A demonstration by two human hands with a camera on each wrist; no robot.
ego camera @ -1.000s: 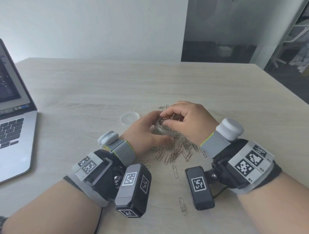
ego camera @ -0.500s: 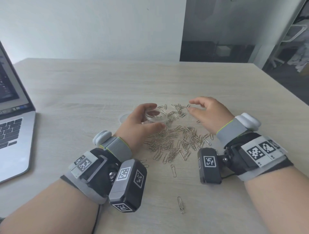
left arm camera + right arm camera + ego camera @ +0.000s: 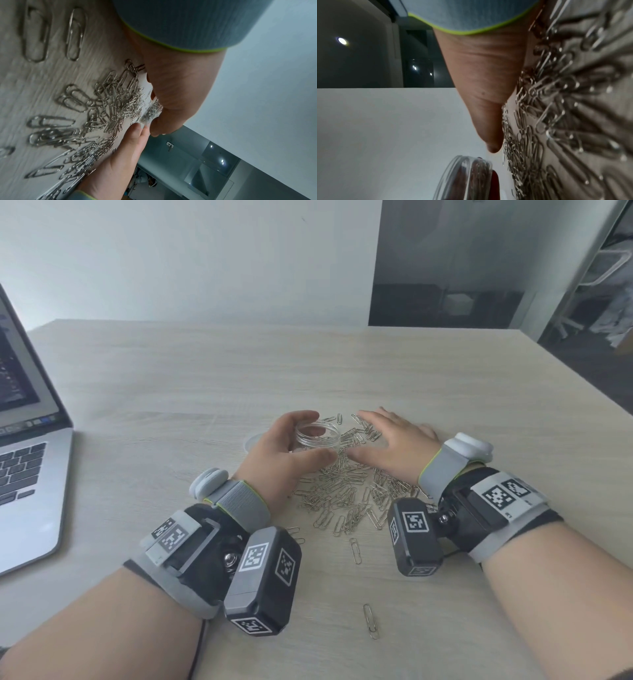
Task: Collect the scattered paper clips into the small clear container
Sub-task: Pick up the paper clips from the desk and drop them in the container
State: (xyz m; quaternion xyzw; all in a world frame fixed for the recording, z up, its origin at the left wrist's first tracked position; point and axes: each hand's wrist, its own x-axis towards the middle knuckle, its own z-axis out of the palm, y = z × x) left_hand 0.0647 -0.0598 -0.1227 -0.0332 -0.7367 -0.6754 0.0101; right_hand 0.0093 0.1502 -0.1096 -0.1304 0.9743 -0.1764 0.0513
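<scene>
A small clear round container (image 3: pixel 318 434) stands on the table, and my left hand (image 3: pixel 291 453) grips it with thumb and fingers curled round its wall. It shows up close in the right wrist view as a clear container (image 3: pixel 467 177) with clips behind its wall. Silver paper clips (image 3: pixel 346 491) lie in a heap just right of it and toward me, seen also as paper clips (image 3: pixel 106 102) in the left wrist view. My right hand (image 3: pixel 390 446) lies flat over the heap's far right part, fingers straight, thumb pointing at the container.
A clear round lid (image 3: pixel 253 441) lies on the table, partly hidden behind my left hand. An open laptop (image 3: pixel 24 467) sits at the left edge. Single clips (image 3: pixel 371 621) lie nearer me. The table's right edge (image 3: pixel 582 378) runs diagonally.
My right hand left the container, swung out to the right, then flattened onto the clips. My left hand kept hold of the container, and the heap beside it came into view.
</scene>
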